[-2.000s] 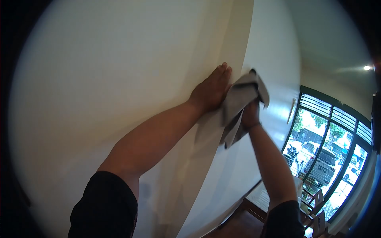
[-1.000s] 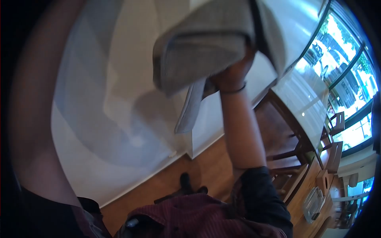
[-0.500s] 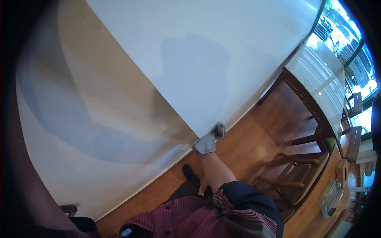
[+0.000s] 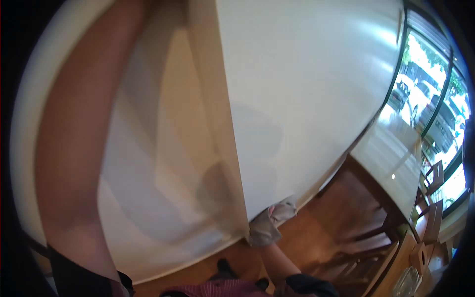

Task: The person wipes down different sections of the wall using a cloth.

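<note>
My right hand point(image 4: 271, 211) grips a grey cloth point(image 4: 265, 231) low down, beside the lower end of the wall corner point(image 4: 235, 128). The cloth covers most of the hand, and only a bit of finger shows through its folds. Whether the cloth presses on the wall cannot be made out. On the left, my bare left arm point(image 4: 74, 148) reaches up past the top of the view in front of the white wall, so its hand is hidden.
A wooden floor point(image 4: 316, 227) runs along the wall's foot. To the right stand a glossy-topped table point(image 4: 388, 153), wooden chairs point(image 4: 433, 218), a wooden box point(image 4: 418, 255) and a clear container point(image 4: 408, 282). Windows point(image 4: 420, 84) lie beyond.
My left arm has risen from the lower left to the top of the view. The view has tilted, and the right hand with the cloth appears lower in it.
</note>
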Demonstrator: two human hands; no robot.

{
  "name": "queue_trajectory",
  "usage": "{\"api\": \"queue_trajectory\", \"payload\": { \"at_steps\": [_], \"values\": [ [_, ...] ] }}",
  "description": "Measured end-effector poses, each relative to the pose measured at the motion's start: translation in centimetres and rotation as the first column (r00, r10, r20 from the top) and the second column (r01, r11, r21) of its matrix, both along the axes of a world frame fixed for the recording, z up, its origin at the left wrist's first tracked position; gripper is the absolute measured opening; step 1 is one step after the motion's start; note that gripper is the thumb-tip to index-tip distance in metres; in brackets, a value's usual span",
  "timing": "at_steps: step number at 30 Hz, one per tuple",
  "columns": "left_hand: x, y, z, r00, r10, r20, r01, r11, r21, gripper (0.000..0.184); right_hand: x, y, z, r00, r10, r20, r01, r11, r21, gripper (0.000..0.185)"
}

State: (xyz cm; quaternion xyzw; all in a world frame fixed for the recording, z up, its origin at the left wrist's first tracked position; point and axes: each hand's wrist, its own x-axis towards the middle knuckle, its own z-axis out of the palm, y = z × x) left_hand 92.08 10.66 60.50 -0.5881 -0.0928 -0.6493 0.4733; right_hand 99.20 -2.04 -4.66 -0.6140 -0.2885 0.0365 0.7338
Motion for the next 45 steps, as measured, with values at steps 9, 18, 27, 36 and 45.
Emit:
{"api": "queue_trajectory", "payload": {
  "at_steps": [9, 18, 27, 36, 45],
  "values": [
    [-1.5, -0.7, 1.4, 0.935, -0.35, -0.056, 0.339, 0.93, -0.141, 0.054, 3.6, -2.5, 26.8, 0.684, -0.278, 0.675, 0.159, 0.959, 0.234, 0.024],
    [-1.8, -1.5, 1.3, 0.855, -0.514, -0.072, 0.509, 0.857, -0.085, 0.054, 7.1, 0.5, 52.2, 0.242, -0.605, 0.759, 0.066, 0.791, 0.609, 0.035],
    [-1.8, -1.4, 1.1, 0.877, -0.476, -0.066, 0.469, 0.878, -0.094, 0.057, 6.6, 2.1, 76.7, 0.175, -0.494, 0.852, 0.225, 0.862, 0.454, 0.071],
    [-1.5, -0.8, 1.5, 0.849, -0.525, -0.064, 0.515, 0.848, -0.125, 0.052, 8.4, 6.1, 87.5, -0.598, -0.641, 0.482, 0.329, 0.352, 0.876, 0.046],
    [-0.9, 0.1, 1.1, 0.862, -0.504, -0.052, 0.49, 0.856, -0.165, 0.057, 10.1, 3.3, 64.3, 0.526, -0.397, 0.752, -0.108, 0.846, 0.522, 0.045]
  ]
}}
